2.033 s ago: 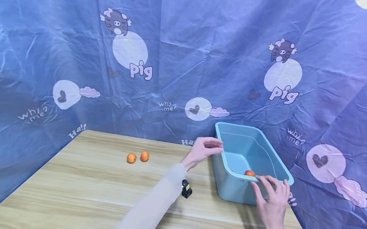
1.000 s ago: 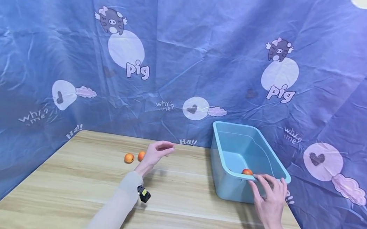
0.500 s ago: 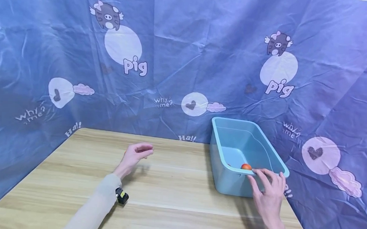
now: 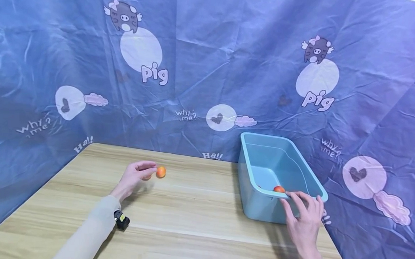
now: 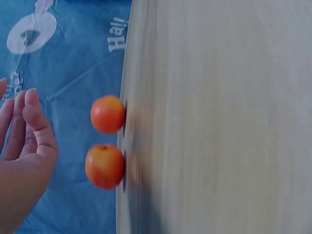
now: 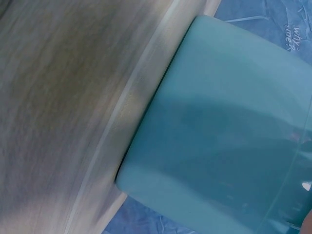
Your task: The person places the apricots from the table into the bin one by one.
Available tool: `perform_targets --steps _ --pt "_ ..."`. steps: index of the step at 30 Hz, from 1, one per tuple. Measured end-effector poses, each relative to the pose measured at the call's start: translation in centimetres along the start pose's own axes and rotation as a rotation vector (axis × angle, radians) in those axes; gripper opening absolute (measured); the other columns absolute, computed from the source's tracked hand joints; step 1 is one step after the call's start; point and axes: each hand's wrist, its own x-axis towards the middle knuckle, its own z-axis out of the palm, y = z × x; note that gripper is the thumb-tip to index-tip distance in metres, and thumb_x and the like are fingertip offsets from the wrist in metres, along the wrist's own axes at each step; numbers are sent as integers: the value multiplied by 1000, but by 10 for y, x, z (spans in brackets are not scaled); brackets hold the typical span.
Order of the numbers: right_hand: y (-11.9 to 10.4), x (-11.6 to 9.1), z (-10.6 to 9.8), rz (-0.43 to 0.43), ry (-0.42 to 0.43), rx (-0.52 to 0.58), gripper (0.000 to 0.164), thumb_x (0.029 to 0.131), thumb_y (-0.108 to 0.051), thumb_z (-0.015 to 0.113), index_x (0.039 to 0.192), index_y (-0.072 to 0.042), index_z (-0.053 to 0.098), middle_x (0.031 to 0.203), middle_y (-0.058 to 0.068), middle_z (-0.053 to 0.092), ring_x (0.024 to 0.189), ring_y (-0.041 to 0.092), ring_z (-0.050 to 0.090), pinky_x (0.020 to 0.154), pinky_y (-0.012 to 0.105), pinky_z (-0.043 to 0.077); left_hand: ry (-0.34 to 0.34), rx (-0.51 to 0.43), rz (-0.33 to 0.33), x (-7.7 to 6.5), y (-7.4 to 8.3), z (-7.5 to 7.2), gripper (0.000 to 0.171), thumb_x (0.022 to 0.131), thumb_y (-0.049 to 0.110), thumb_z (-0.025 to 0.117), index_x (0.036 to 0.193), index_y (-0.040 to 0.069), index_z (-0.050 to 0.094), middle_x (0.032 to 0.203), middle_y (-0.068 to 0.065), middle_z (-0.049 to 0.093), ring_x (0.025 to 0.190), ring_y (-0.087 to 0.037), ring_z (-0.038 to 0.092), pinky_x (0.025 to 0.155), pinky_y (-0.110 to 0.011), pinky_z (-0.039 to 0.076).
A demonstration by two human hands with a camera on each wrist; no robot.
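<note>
My left hand (image 4: 135, 176) hovers over the left part of the table, fingers loosely curved and holding nothing. Just past its fingertips lies one small orange-red round fruit (image 4: 161, 172). A second such fruit (image 4: 147, 177) is partly hidden behind the hand. In the left wrist view both fruits, the upper (image 5: 107, 114) and the lower (image 5: 105, 166), rest side by side on the table, apart from the hand. On the right, my right hand (image 4: 305, 226) grips the near rim of a blue plastic tub (image 4: 263, 206), thumb outside. An orange-red fruit (image 4: 279, 189) shows inside, behind that rim.
A light wood-grain table (image 4: 194, 231) carries everything. Behind it hangs a blue cloth (image 4: 197, 65) printed with cartoon pigs. The tub stands at the table's right end, close to the cloth. A small black camera (image 4: 121, 220) is strapped at the left wrist.
My left hand has moved left from beside the tub to the two fruits on the table. The right hand has stayed on the tub's rim. The view has shifted slightly.
</note>
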Motion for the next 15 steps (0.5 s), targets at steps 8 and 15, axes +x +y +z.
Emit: perform_targets --steps 8,15 --pt "-1 1 -2 -4 1 -1 50 89 -51 64 96 -2 74 97 21 64 93 42 50 109 66 23 -73 2 72 5 -3 -25 51 88 14 73 130 -6 55 125 -15 67 102 -8 68 91 -24 51" --pt "-1 1 -2 -3 0 1 51 90 -51 64 96 -1 74 97 21 63 93 42 50 109 66 23 -103 57 22 11 -8 -47 57 87 17 74 135 -5 51 133 -17 61 104 -2 64 92 -22 49"
